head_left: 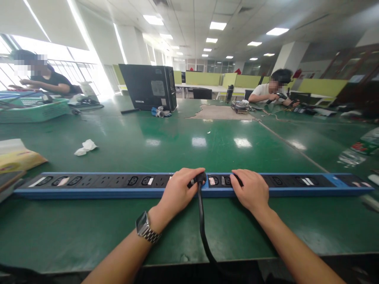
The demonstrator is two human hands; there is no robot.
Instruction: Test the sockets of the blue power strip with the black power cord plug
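Observation:
A long blue power strip [112, 193] with a row of black sockets lies crosswise on the green table. A thick black cable [201, 221] rises over the table's near edge to a round black fitting [201, 178] near the strip's middle. My left hand [180, 187], with a metal-banded watch [145, 227] at the wrist, is closed over the strip just left of that fitting, its index finger touching the fitting. Right of the fitting, my right hand [251, 187] grips the strip, fingers over the far side and thumb on the socket face. What lies under both palms is hidden.
A black computer case [148, 86] stands at the back, gloves [161, 112] before it. Crumpled tissue [86, 147] and a yellow packet [20, 156] lie left; a green basket [35, 110] is behind. A plastic bottle [361, 148] lies right. Two people sit across the table.

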